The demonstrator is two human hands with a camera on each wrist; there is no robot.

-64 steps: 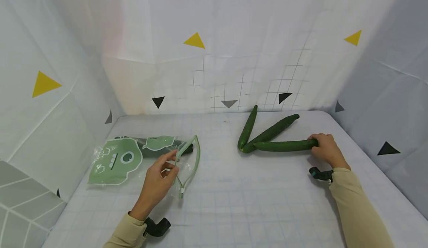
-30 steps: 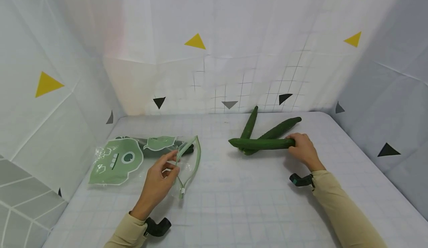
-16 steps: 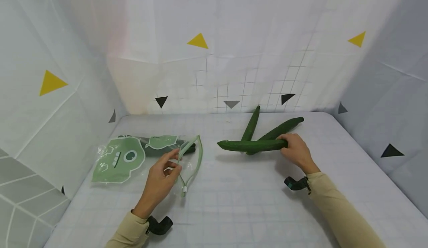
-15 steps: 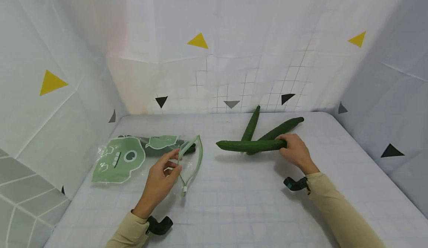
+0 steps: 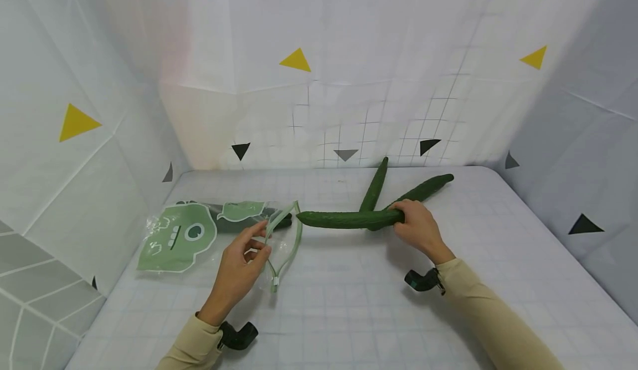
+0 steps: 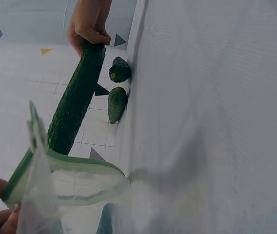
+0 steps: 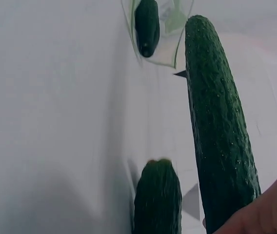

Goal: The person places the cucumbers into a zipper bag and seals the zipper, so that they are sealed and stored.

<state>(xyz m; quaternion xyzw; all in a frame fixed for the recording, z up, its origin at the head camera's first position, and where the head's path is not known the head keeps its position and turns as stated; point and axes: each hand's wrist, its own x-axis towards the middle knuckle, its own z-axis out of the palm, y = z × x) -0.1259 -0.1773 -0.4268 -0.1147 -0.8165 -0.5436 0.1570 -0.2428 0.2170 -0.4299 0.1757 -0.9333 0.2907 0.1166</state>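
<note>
My right hand (image 5: 417, 227) grips one end of a cucumber (image 5: 349, 220) held level above the table, its far tip at the mouth of a zip bag. In the right wrist view that cucumber (image 7: 221, 122) points away from my fingers. My left hand (image 5: 240, 267) pinches the near rim of the clear bag (image 5: 176, 240), which has a green cartoon-monster print. The bag's green-edged mouth stands spread toward the right; the left wrist view shows the opening (image 6: 89, 165). Inside the bag lies at least one cucumber (image 5: 234, 221), partly hidden by the print.
Two more cucumbers lie on the table behind the held one: one thin (image 5: 375, 184), one slanting right (image 5: 423, 187). The white gridded table (image 5: 349, 314) meets white cloth walls at the back and sides. Each wrist carries a black camera mount (image 5: 239, 337).
My right hand has lifted the cucumber off the others and carried it left to the bag's mouth. My left hand keeps holding the bag's rim in about the same place.
</note>
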